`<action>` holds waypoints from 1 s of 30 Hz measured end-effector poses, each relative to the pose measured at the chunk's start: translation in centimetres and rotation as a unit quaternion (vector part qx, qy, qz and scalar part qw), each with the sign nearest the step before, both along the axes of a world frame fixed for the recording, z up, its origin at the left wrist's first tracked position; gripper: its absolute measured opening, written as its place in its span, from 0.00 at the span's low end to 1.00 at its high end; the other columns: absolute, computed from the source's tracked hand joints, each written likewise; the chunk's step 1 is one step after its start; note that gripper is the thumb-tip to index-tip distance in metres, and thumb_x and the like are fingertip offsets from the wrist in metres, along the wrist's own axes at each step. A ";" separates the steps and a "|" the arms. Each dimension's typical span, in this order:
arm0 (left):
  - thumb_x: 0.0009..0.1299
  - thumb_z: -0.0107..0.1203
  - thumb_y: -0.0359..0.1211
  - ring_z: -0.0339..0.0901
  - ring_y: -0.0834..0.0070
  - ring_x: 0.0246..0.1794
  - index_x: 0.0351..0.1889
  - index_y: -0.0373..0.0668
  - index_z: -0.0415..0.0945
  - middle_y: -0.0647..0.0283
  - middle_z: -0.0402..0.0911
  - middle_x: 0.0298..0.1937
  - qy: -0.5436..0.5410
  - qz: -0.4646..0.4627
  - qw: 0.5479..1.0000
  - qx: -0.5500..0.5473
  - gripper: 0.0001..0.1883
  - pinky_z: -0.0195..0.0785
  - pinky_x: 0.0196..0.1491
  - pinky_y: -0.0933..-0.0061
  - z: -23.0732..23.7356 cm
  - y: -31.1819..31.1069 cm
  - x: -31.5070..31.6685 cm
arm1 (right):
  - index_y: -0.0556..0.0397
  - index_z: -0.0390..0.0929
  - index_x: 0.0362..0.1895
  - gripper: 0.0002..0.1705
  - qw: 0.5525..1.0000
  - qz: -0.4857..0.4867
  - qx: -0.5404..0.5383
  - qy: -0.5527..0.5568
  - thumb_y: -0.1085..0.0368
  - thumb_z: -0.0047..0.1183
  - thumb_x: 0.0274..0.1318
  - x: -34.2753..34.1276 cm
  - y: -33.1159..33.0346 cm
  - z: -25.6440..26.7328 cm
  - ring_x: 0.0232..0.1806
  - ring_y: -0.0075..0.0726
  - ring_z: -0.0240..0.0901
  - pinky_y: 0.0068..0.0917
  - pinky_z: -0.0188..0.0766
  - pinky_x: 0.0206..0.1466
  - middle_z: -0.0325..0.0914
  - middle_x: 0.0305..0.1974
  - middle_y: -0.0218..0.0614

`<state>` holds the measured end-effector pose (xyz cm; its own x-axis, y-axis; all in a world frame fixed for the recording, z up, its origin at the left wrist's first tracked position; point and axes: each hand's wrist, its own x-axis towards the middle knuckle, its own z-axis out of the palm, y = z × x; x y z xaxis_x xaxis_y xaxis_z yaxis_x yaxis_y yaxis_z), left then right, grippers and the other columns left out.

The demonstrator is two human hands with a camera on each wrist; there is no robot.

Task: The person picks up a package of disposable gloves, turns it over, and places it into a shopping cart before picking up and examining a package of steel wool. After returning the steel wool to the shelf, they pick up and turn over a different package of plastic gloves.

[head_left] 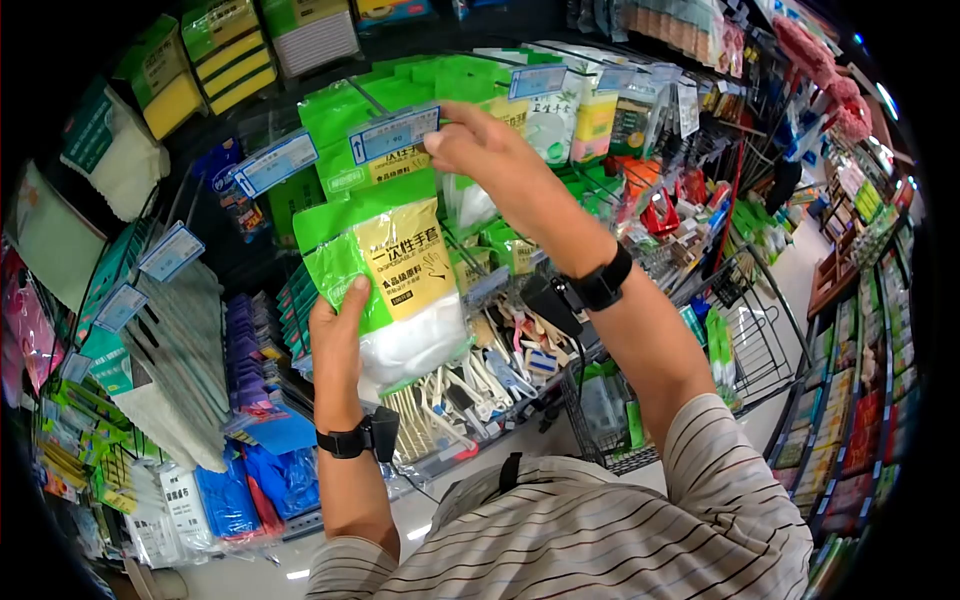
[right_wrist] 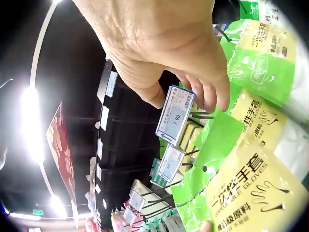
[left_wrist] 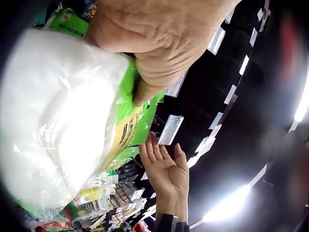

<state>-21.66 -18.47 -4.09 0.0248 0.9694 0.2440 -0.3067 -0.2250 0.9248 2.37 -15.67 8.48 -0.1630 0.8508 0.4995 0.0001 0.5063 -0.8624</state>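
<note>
My left hand (head_left: 338, 335) holds a packet of disposable gloves (head_left: 405, 265), green and yellow on top with a clear lower part showing white gloves. The thumb lies on its front face; the fingers behind are hidden. Beyond it, my right hand (head_left: 485, 150) is raised at the right end of a blue-edged price tag (head_left: 393, 136) on a hook. In the left wrist view the right hand (left_wrist: 166, 174) shows its palm, fingers spread around the tag's end. The right wrist view shows the tag (right_wrist: 175, 116) reading 7.90, between thumb and fingers.
More green glove packets (head_left: 340, 110) hang behind the tag. Yellow sponge packs (head_left: 235, 75) hang upper left, grey cloths (head_left: 180, 350) at left. Below are bins of brushes and pegs (head_left: 480, 385). A wire shopping cart (head_left: 760, 330) stands at right, beside the aisle.
</note>
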 end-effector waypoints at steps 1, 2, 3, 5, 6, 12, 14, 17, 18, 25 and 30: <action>0.74 0.60 0.37 0.77 0.79 0.48 0.58 0.35 0.77 0.64 0.83 0.51 0.008 0.002 1.000 -0.001 0.19 0.69 0.53 0.76 -0.1 0.0 -0.1 | 0.67 0.58 0.69 0.37 1.000 0.007 -0.007 0.021 0.56 0.54 0.66 -0.1 0.0 0.3 0.58 0.38 0.74 0.31 0.69 0.63 0.75 0.57 0.49; 0.74 0.60 0.37 0.77 0.79 0.48 0.58 0.35 0.77 0.64 0.83 0.51 0.011 0.005 1.000 0.002 0.19 0.69 0.53 0.76 -0.1 0.0 -0.1 | 0.66 0.59 0.69 0.36 0.999 0.015 -0.015 0.041 0.56 0.54 0.66 -0.4 -0.1 0.8 0.56 0.37 0.76 0.31 0.71 0.61 0.76 0.55 0.48; 0.74 0.60 0.37 0.77 0.79 0.47 0.57 0.35 0.77 0.64 0.83 0.51 0.014 0.008 1.000 0.004 0.19 0.69 0.53 0.76 0.1 -0.1 -0.1 | 0.65 0.60 0.69 0.35 0.998 0.023 -0.023 0.061 0.56 0.53 0.66 -0.5 -0.2 1.1 0.53 0.37 0.78 0.31 0.73 0.59 0.77 0.53 0.48; 0.74 0.59 0.38 0.77 0.79 0.47 0.57 0.35 0.77 0.64 0.83 0.51 0.016 0.008 1.000 0.010 0.19 0.69 0.53 0.76 0.3 -0.1 0.0 | 0.63 0.61 0.68 0.33 0.996 0.039 -0.031 0.074 0.57 0.54 0.66 0.0 -0.1 1.5 0.47 0.37 0.80 0.30 0.76 0.52 0.79 0.48 0.46; 0.74 0.59 0.38 0.77 0.79 0.47 0.57 0.35 0.77 0.64 0.83 0.51 0.016 0.005 1.000 0.014 0.19 0.69 0.53 0.76 0.5 0.1 0.0 | 0.62 0.61 0.67 0.33 0.995 0.047 -0.036 0.080 0.57 0.54 0.66 0.3 0.0 1.7 0.44 0.36 0.82 0.30 0.77 0.48 0.80 0.46 0.46; 0.74 0.58 0.35 0.78 0.78 0.47 0.57 0.35 0.77 0.63 0.83 0.51 -0.014 -0.038 0.998 0.043 0.18 0.70 0.52 0.75 2.7 0.8 1.6 | 0.62 0.70 0.61 0.23 0.991 0.094 -0.004 0.096 0.58 0.48 0.70 0.4 -0.5 3.8 0.47 0.39 0.82 0.34 0.79 0.52 0.81 0.47 0.46; 0.76 0.57 0.37 0.78 0.79 0.47 0.58 0.35 0.77 0.63 0.82 0.51 -0.018 -0.039 0.997 0.059 0.18 0.70 0.51 0.76 3.1 1.0 2.3 | 0.62 0.73 0.58 0.22 0.993 0.089 0.004 0.081 0.57 0.46 0.71 0.4 -0.5 4.3 0.49 0.39 0.81 0.35 0.79 0.53 0.81 0.49 0.46; 0.76 0.56 0.37 0.77 0.80 0.47 0.58 0.35 0.77 0.63 0.82 0.51 -0.028 -0.047 0.996 0.075 0.18 0.69 0.51 0.77 3.9 1.3 3.2 | 0.62 0.72 0.59 0.22 0.993 0.088 0.000 0.080 0.58 0.45 0.72 0.5 -0.2 4.6 0.49 0.39 0.81 0.35 0.79 0.53 0.81 0.49 0.47; 0.76 0.56 0.37 0.77 0.80 0.47 0.58 0.35 0.77 0.63 0.82 0.51 -0.031 -0.050 0.995 0.078 0.18 0.69 0.51 0.77 4.2 1.5 3.3 | 0.62 0.72 0.58 0.22 0.993 0.085 -0.002 0.081 0.58 0.45 0.72 0.5 -0.2 4.6 0.49 0.39 0.81 0.35 0.79 0.53 0.81 0.49 0.47; 0.75 0.57 0.36 0.78 0.79 0.46 0.57 0.35 0.77 0.64 0.82 0.51 -0.042 -0.042 0.995 0.080 0.17 0.70 0.51 0.76 4.7 3.2 4.2 | 0.62 0.73 0.58 0.22 0.993 0.076 -0.012 0.092 0.57 0.46 0.71 0.2 -0.7 4.7 0.49 0.40 0.81 0.35 0.80 0.53 0.81 0.48 0.47; 0.75 0.56 0.37 0.77 0.81 0.43 0.55 0.34 0.78 0.64 0.83 0.48 -0.001 -0.018 0.996 0.090 0.18 0.69 0.48 0.77 4.1 5.1 4.6 | 0.62 0.72 0.58 0.22 0.993 0.076 -0.003 0.094 0.57 0.46 0.72 0.2 -0.5 4.3 0.50 0.41 0.81 0.36 0.79 0.53 0.81 0.48 0.47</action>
<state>-17.05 -13.41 -0.03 0.0585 0.9082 0.4143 -0.3190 -0.3763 0.8699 2.53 -16.15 12.81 -0.1947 0.8270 0.5274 -0.2366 0.4822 -0.8435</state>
